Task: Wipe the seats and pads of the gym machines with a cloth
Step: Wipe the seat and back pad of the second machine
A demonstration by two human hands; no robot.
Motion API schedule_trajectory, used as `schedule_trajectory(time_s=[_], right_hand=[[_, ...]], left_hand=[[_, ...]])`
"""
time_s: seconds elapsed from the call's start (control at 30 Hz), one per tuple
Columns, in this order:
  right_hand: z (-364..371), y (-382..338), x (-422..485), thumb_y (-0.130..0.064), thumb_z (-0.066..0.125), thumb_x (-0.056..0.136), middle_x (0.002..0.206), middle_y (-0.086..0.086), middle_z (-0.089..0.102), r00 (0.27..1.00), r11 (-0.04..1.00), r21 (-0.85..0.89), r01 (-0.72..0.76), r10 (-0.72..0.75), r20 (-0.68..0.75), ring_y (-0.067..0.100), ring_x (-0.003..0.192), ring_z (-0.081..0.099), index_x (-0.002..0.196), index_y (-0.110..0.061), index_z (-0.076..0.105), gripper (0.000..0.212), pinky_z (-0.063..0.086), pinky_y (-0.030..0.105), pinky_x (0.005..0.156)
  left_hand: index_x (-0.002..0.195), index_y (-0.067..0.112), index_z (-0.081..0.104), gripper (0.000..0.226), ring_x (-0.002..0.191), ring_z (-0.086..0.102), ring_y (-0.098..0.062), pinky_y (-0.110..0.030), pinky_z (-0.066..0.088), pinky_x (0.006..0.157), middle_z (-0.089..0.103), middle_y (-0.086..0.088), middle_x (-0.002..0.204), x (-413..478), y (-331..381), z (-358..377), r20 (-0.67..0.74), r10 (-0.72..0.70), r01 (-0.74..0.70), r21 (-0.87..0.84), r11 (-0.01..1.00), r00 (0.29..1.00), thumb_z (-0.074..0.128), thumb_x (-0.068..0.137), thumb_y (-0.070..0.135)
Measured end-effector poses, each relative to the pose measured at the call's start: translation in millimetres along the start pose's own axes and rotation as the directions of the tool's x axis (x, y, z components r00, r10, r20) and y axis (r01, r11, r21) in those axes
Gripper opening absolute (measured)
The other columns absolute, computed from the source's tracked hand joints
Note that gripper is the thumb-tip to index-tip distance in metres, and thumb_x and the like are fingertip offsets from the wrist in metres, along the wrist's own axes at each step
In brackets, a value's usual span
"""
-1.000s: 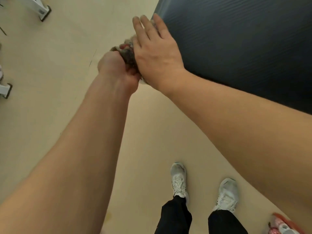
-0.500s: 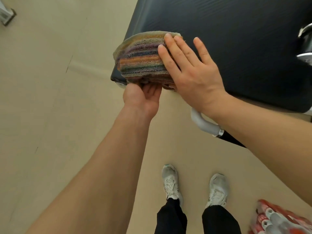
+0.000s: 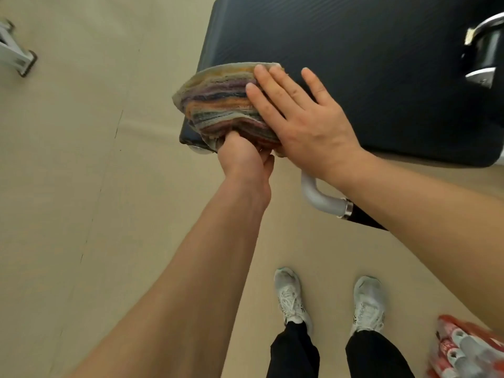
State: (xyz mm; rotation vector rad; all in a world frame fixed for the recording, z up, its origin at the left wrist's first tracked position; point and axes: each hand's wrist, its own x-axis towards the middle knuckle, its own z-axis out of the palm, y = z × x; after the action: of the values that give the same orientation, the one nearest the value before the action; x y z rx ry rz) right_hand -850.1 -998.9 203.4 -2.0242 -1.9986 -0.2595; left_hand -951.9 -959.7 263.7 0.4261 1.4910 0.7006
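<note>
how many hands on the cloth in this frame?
2. The left hand grips the near edge of the striped cloth at the corner of the pad; the right hand presses flat on its right side, fingers straight. Neither is hidden.

Soft, even indoor light; the floor [image 3: 68,186] reads bright, with only faint shadows by the shoes [image 3: 289,293]. The dark pad [image 3: 368,64] shows a dull sheen, and chrome [image 3: 482,25] at the right edge glares. Wide-angle stretch bends the edges; the bottom-right corner is blurred
</note>
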Motion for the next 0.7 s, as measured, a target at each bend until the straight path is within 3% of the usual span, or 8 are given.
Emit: schedule_trajectory(time_s=[0.1,0.17,0.23,0.37,0.43,0.5,0.6,0.7], right_hand=[[-1.8,38.8,-48.8,-0.03,0.031,0.11,0.169,0.012,0.008,0.995,0.998,-0.046,-0.036,0.039,0.087,0.028,0.156,0.011,0.162,-0.014,0.008,0.059,0.011,0.053,0.125],[-2.5,50.7,-63.0,-0.033,0.034,0.109,0.169,0.012,0.008,0.991,0.997,-0.058,-0.057,0.063,0.115,0.027,0.156,0.011,0.162,-0.015,0.008,0.062,0.011,0.054,0.125],[-2.9,54.2,-67.1,-0.039,0.038,0.107,0.169,0.011,0.009,0.986,0.994,-0.052,-0.093,0.099,0.131,0.027,0.156,0.011,0.162,-0.016,0.009,0.066,0.013,0.055,0.124],[-8.8,70.3,-97.9,-0.037,0.05,0.103,0.169,0.011,0.007,0.945,0.968,-0.097,-0.232,0.248,0.213,0.027,0.156,0.011,0.162,-0.015,0.007,0.076,0.014,0.055,0.124],[-19.2,79.3,-120.3,-0.033,0.06,0.098,0.169,0.012,0.008,0.885,0.926,-0.111,-0.36,0.377,0.274,0.027,0.156,0.013,0.162,-0.013,0.008,0.085,0.015,0.053,0.124],[-31.1,74.6,-131.2,-0.028,0.06,0.097,0.168,0.014,0.013,0.819,0.873,-0.087,-0.479,0.481,0.314,0.028,0.155,0.015,0.161,-0.011,0.013,0.082,0.017,0.05,0.124],[-46.0,55.6,-123.2,-0.033,0.039,0.099,0.167,0.019,0.012,0.769,0.823,0.047,-0.566,0.507,0.388,0.032,0.155,0.012,0.159,-0.006,0.018,0.069,0.016,0.046,0.125],[-54.6,57.8,-108.0,-0.036,0.028,0.103,0.167,0.018,-0.009,0.701,0.747,0.168,-0.643,0.485,0.524,0.032,0.156,-0.008,0.16,-0.005,0.003,0.069,0.008,0.043,0.127]], left_hand=[[0.132,0.018,0.061,0.035,0.105,0.07,-0.025,-0.028,0.056,0.068,0.072,-0.01,0.121,-6.9,-26.4,14.5,0.027,-0.055,0.053,0.075,0.996,0.998,0.041,0.103,0.025],[0.129,0.017,0.062,0.034,0.104,0.071,-0.026,-0.032,0.059,0.078,0.072,-0.01,0.117,-8.7,-36.8,19.9,0.001,-0.044,0.043,0.145,0.989,0.999,0.043,0.102,0.02],[0.118,0.019,0.064,0.029,0.103,0.071,-0.025,-0.039,0.056,0.086,0.074,-0.008,0.111,-13.0,-34.4,20.2,-0.024,-0.017,0.023,0.324,0.946,1.0,0.042,0.1,0.016],[0.104,0.014,0.072,0.026,0.088,0.073,-0.01,-0.031,0.052,0.076,0.079,0.0,0.093,-42.1,-17.8,14.3,0.158,-0.011,-0.107,0.716,0.69,0.987,0.047,0.098,0.015],[0.093,0.018,0.076,0.022,0.088,0.073,-0.013,-0.032,0.053,0.076,0.079,0.005,0.084,-56.4,-18.3,18.6,0.297,0.046,-0.272,0.79,0.55,0.954,0.054,0.095,0.016],[0.087,0.024,0.075,0.021,0.089,0.073,-0.016,-0.039,0.058,0.084,0.078,0.007,0.084,-64.4,-24.8,31.1,0.418,0.123,-0.422,0.764,0.487,0.9,0.057,0.094,0.016],[0.121,0.024,0.071,0.031,0.097,0.067,-0.001,-0.029,0.055,0.094,0.071,0.02,0.097,-75.3,-49.6,55.5,0.551,0.197,-0.58,0.714,0.392,0.811,0.056,0.096,0.015],[0.14,0.029,0.056,0.044,0.114,0.058,0.001,-0.018,0.042,0.103,0.065,0.019,0.124,-84.7,-69.5,71.6,0.618,0.255,-0.667,0.714,0.214,0.743,0.048,0.1,0.015]])
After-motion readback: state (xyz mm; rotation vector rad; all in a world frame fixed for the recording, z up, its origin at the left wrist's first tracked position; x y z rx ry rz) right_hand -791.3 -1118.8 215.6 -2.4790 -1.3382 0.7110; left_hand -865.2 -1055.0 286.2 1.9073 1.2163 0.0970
